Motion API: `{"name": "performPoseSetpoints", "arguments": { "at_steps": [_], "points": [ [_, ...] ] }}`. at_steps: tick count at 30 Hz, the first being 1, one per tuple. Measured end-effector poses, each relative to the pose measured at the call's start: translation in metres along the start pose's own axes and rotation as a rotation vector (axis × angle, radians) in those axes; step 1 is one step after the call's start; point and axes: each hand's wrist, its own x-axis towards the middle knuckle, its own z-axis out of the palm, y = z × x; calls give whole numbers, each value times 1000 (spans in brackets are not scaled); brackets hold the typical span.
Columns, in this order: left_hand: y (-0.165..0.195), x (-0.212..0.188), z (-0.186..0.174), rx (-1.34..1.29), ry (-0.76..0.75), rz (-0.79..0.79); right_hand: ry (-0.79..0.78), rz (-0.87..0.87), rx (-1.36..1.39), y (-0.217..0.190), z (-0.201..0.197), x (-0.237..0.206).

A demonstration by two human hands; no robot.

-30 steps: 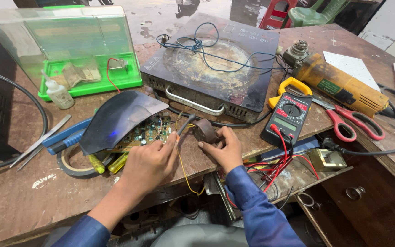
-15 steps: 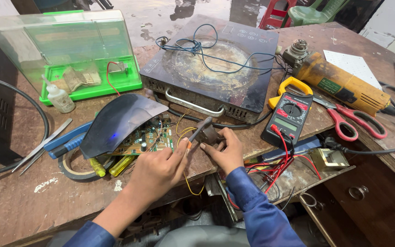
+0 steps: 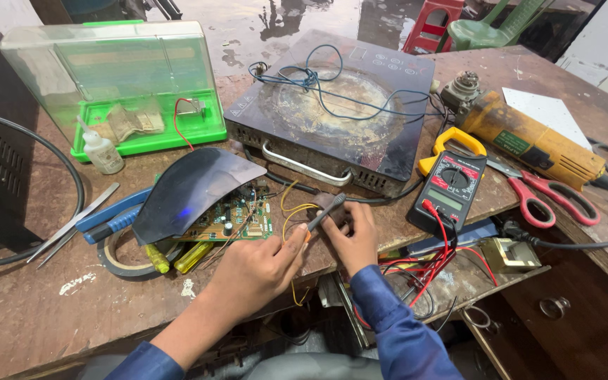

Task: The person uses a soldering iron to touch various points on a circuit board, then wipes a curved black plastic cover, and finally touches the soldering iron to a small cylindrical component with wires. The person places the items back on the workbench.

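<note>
Your left hand (image 3: 251, 271) pinches a slim grey tool (image 3: 326, 210), its tip over the small dark component (image 3: 332, 211) that your right hand (image 3: 352, 236) grips at the bench edge, just right of the green circuit board (image 3: 237, 219). You look to be mid-way through working on that part; next, steady the tip clear of the yellow wires (image 3: 293, 214).

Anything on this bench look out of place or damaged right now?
Yes. The cooktop has a scorched, stained ring on its glass, with a loose blue wire lying across it. The circuit board sits bare, half under a dark curved cover. A drawer hangs open with red leads spilling in.
</note>
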Motion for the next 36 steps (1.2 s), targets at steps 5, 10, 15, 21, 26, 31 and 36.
{"name": "performPoseSetpoints", "arguments": {
  "at_steps": [5, 10, 15, 21, 26, 31, 36],
  "points": [
    [-4, 1, 2, 10, 19, -69, 89, -64, -2, 0, 1, 0],
    [-7, 0, 1, 40, 29, -176, 131, -135, -188, 1, -1, 1],
    [-5, -1, -1, 4, 67, -5, 113, -144, -166, 3, -1, 2],
    [-3, 2, -5, -4, 78, -31, 90, -79, -19, 4, 0, 3],
    [-1, 3, -7, 62, 102, 67, 26, -13, 72, 1, -2, 5],
    [-6, 3, -5, 106, 2, -4, 41, 28, 11, -2, -2, 4],
    [-2, 1, 0, 98, 89, -84, 12, 40, 62, 5, 1, 7]
  ]
}}
